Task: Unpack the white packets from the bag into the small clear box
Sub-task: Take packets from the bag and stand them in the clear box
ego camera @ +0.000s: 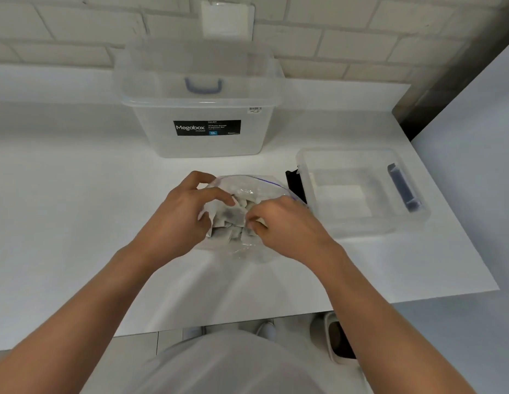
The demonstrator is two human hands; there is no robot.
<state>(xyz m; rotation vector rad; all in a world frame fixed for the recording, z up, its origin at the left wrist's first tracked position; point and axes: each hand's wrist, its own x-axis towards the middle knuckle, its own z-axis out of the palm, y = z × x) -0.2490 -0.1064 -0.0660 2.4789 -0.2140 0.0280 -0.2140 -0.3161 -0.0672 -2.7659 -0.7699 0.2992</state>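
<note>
Two bare forearms reach forward from the person's pale grey top (pixel 227 365) over a white table (pixel 77 194). The left hand (pixel 182 214) curls its fingers round the left side of a clear zip bag (pixel 256 184), gripping it. The right hand (pixel 284 226) reaches into the bag's mouth, fingertips bent and pinching the white packets (pixel 229 220) heaped inside. The bag lies at the table's centre. Just to its right stands the small clear box (pixel 412 220), lidless, a blue latch (pixel 403 189) at its far end and something flat and white on its floor. Behind stands a large clear storage box (pixel 202 143) labelled "Megabox".
</note>
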